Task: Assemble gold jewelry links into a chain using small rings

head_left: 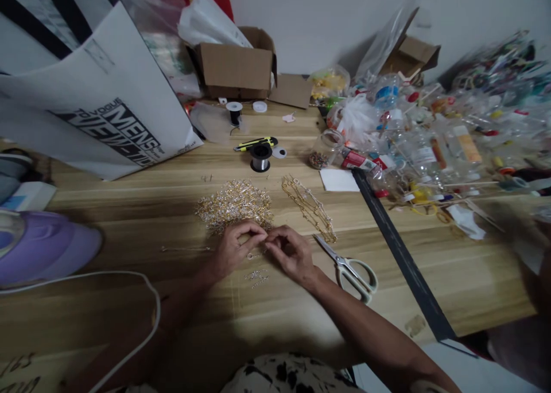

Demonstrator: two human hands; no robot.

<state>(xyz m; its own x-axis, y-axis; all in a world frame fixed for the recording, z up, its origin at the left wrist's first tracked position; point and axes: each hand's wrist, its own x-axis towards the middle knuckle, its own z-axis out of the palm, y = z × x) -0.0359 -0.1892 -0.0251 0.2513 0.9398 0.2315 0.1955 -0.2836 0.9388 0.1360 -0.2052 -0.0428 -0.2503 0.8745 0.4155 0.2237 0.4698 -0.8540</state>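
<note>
My left hand (236,245) and my right hand (291,252) meet fingertip to fingertip over the wooden table, both pinched closed. What lies between the fingertips is too small to make out. A short chain with a ring (250,256) hangs or lies just under them. Right behind my left hand is a heap of gold and clear beaded pieces (236,202). Several beaded gold chains (308,207) lie behind my right hand. Nearer to me is a small pile of silvery chain bits (257,276). Scissors (349,269) with pale handles rest right of my right hand.
Behind the heap are a wire spool (260,158), a yellow cutter (255,144) and a black thread spool (235,113). A bead jar (326,149) and many plastic bottles crowd the right. At left, a purple appliance (51,246) has a white cord (158,307).
</note>
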